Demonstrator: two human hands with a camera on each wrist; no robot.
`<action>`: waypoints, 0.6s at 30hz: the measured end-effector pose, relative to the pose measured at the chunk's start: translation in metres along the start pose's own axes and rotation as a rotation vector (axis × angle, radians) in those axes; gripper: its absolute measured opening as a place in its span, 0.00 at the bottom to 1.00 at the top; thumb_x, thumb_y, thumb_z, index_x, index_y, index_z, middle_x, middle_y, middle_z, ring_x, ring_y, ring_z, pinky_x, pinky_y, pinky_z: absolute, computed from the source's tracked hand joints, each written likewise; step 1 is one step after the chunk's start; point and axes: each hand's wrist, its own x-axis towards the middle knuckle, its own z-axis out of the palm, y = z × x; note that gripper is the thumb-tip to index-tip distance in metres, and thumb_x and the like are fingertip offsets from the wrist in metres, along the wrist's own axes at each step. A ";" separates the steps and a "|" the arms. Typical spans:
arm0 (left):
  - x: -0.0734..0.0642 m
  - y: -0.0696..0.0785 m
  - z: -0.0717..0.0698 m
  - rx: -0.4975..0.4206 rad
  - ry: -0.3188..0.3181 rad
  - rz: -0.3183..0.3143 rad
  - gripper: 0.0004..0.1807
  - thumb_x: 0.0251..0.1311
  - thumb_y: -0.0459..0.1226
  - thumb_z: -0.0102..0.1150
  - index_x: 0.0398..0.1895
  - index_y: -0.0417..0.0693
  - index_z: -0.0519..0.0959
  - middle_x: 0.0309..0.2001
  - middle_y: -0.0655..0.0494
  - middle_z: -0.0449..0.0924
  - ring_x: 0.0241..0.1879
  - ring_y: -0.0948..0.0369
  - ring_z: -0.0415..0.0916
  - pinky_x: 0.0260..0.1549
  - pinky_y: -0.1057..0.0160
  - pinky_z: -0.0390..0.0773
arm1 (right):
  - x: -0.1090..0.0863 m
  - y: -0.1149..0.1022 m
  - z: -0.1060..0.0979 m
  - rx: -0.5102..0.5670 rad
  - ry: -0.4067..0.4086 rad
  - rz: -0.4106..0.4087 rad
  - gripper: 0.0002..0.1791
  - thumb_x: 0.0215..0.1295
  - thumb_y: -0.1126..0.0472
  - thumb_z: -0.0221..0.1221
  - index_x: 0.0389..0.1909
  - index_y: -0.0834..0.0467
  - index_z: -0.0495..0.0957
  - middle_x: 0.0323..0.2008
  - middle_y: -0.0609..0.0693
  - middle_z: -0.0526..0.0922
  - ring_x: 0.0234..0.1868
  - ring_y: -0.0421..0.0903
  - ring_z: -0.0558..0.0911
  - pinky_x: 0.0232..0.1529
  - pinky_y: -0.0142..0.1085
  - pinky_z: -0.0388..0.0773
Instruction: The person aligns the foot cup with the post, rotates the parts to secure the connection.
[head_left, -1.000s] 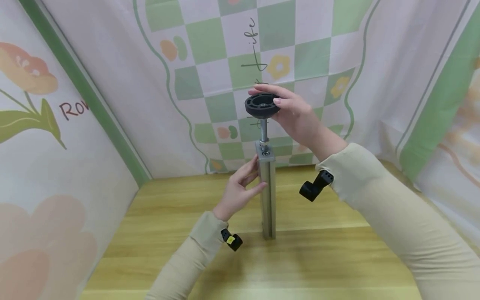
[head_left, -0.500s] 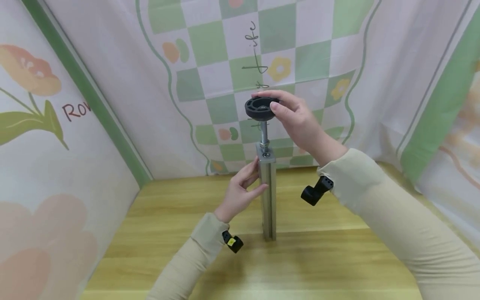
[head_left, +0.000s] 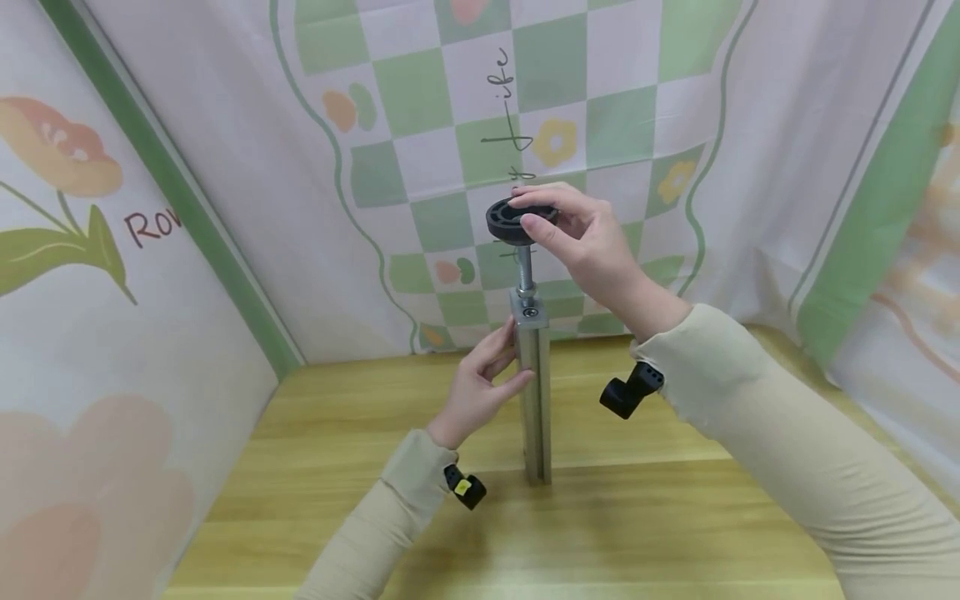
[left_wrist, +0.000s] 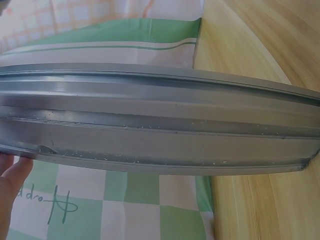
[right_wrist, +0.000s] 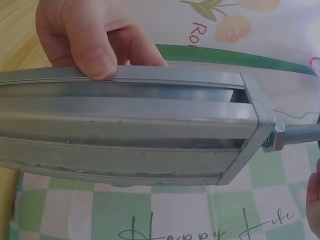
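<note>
A slotted aluminium profile [head_left: 536,400] stands upright on the wooden table, its length filling the left wrist view. A threaded rod [head_left: 525,271] with a hex nut [right_wrist: 280,137] rises from the end plate [head_left: 530,310], topped by a black round levelling foot [head_left: 506,227]. My left hand [head_left: 480,379] grips the profile below the end plate, thumb on the near side and fingers behind. Up at the levelling foot, my right hand [head_left: 596,246] holds the right side of its rim between thumb and fingers. Only a bit of that hand shows at the edge of the right wrist view.
The wooden table [head_left: 337,517] spreads around the profile's base. Behind it hangs a green-and-white checked curtain [head_left: 416,83], with a flowered curtain [head_left: 112,350] on the left. Black wrist cameras sit on both sleeves.
My right thumb and fingers have swung leftward over the levelling foot's rim, with the thumb coming toward the near side. My left hand and the profile keep their place.
</note>
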 end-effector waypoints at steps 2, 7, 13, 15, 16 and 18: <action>0.000 0.000 0.000 0.000 0.000 0.000 0.39 0.54 0.16 0.54 0.69 0.28 0.51 0.66 0.30 0.57 0.60 0.36 0.66 0.63 0.56 0.70 | 0.000 0.000 0.001 -0.035 0.012 -0.007 0.10 0.61 0.71 0.55 0.42 0.67 0.81 0.50 0.46 0.78 0.57 0.44 0.74 0.59 0.29 0.73; 0.001 0.001 0.000 0.002 0.000 -0.004 0.39 0.53 0.16 0.55 0.69 0.28 0.51 0.67 0.30 0.57 0.60 0.36 0.66 0.63 0.55 0.70 | 0.001 -0.003 0.006 -0.121 0.063 -0.008 0.10 0.60 0.71 0.58 0.38 0.76 0.77 0.47 0.49 0.75 0.57 0.43 0.72 0.67 0.34 0.66; 0.001 0.002 0.001 0.005 -0.002 -0.023 0.39 0.54 0.16 0.54 0.69 0.29 0.51 0.66 0.31 0.57 0.59 0.36 0.67 0.63 0.54 0.70 | 0.001 -0.005 0.012 -0.250 0.131 -0.009 0.09 0.57 0.68 0.63 0.32 0.73 0.79 0.44 0.48 0.72 0.53 0.40 0.71 0.58 0.28 0.70; 0.001 0.002 0.001 0.003 0.000 -0.026 0.39 0.54 0.16 0.54 0.69 0.29 0.51 0.66 0.31 0.57 0.59 0.36 0.67 0.63 0.55 0.70 | 0.000 -0.005 0.014 -0.307 0.154 -0.026 0.08 0.55 0.67 0.65 0.31 0.71 0.80 0.43 0.49 0.72 0.50 0.39 0.69 0.55 0.27 0.69; 0.001 0.002 0.001 0.002 0.001 -0.026 0.39 0.54 0.16 0.54 0.69 0.29 0.51 0.66 0.31 0.57 0.58 0.36 0.67 0.63 0.56 0.70 | 0.000 -0.005 0.015 -0.332 0.165 -0.038 0.08 0.54 0.66 0.66 0.30 0.69 0.81 0.42 0.49 0.72 0.49 0.38 0.69 0.53 0.27 0.68; 0.001 0.002 0.001 -0.001 0.001 -0.025 0.39 0.54 0.16 0.54 0.69 0.29 0.51 0.66 0.31 0.57 0.58 0.35 0.67 0.63 0.58 0.70 | 0.000 -0.004 0.017 -0.381 0.185 -0.067 0.08 0.52 0.65 0.68 0.29 0.67 0.82 0.40 0.48 0.72 0.46 0.36 0.67 0.49 0.28 0.67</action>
